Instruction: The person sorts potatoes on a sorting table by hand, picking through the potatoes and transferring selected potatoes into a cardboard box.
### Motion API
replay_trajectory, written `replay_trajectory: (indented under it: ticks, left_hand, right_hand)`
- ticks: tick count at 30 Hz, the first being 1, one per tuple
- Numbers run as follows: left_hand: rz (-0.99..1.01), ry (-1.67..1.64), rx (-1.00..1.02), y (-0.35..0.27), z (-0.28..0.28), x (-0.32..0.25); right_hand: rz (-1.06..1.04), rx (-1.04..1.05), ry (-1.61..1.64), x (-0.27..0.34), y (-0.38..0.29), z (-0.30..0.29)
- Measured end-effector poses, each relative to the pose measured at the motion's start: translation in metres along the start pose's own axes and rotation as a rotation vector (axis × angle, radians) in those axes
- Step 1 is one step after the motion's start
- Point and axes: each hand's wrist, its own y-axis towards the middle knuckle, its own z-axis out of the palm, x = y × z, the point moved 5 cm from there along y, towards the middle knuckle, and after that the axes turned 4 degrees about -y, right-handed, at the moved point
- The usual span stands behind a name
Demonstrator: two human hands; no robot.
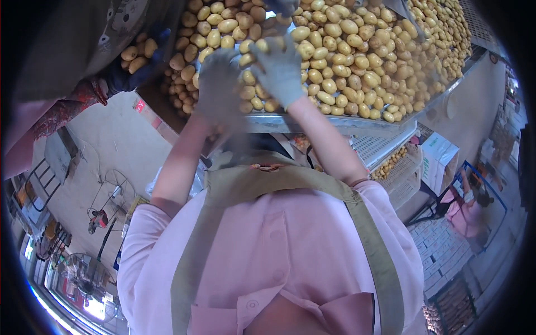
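Yellow-skinned potatoes [331, 86] lie spread over a metal sorting table [301, 122] in front of me. My left hand [218, 79], in a pale work glove, is over the potatoes near the table's front edge; it is motion-blurred, and its underside is hidden. Beside it, my right hand [278, 69] wears a similar glove and reaches palm down with its fingers apart. Potatoes lie against its thumb and fingertips, and I see none plainly gripped. Small brownish potatoes [180, 94] are gathered left of my left hand.
At upper left, a co-worker's dark-blue-gloved hand [157, 50] is close to several potatoes. Another dark glove [284, 6] shows across the table. Below right stand plastic crates [398, 176], some with potatoes, and a white carton [437, 157]. A person in pink [465, 213] is farther right.
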Motion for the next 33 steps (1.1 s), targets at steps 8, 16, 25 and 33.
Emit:
replay_trajectory:
  ticks: [8,16,25,33]
  left_hand:
    - [-0.114,0.11,0.393,0.101,0.064,0.013]
    - [-0.091,0.433,0.712,0.141,0.109,0.001]
    - [-0.648,-0.421,0.193,0.051,0.035,-0.004]
    - [-0.173,-0.305,0.264,0.017,0.055,-0.073]
  right_hand:
    - [0.019,0.024,0.182,-0.006,-0.116,0.001]
    - [0.323,-0.212,0.202,-0.081,-0.08,-0.026]
    - [0.492,0.021,1.002,-0.058,-0.094,-0.004]
    - [1.128,0.166,1.702,-0.08,-0.217,-0.049]
